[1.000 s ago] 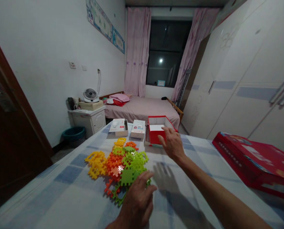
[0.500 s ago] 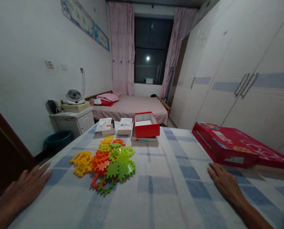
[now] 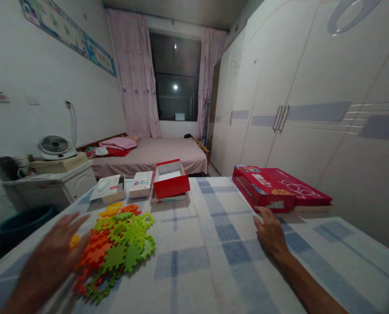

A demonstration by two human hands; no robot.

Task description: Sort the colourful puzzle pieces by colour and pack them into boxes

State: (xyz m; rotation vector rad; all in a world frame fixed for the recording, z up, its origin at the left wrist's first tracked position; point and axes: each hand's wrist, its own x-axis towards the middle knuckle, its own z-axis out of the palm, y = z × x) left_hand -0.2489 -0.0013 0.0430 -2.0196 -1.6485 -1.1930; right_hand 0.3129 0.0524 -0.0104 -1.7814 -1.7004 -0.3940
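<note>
A pile of flat toothed plastic building pieces in green [image 3: 129, 244], orange [image 3: 98, 248] and yellow [image 3: 111, 209] lies on the checked tablecloth [image 3: 194, 279]. My left hand [image 3: 52, 253], smeared by motion, hovers at the pile's left side with its fingers spread and covers most of the yellow pieces there. Nothing shows in its grasp. On the right, my right hand [image 3: 271, 231] is by the front edge of a red box [image 3: 268, 192], its fingers apart and holding nothing. Whether the fingertips touch the box I cannot tell.
Along the table's far edge stand an open white box [image 3: 111, 189], a closed white box [image 3: 141, 184] and an open red box [image 3: 171, 185]. A flat red box [image 3: 307, 189] lies at the right. Beyond are a bed [image 3: 161, 152], a fan [image 3: 56, 147] and a wardrobe [image 3: 299, 152].
The view has turned to the right. My left hand has lifted from the tablecloth and moved to the pile. My right hand has shifted slightly, its fingers raised near the red box.
</note>
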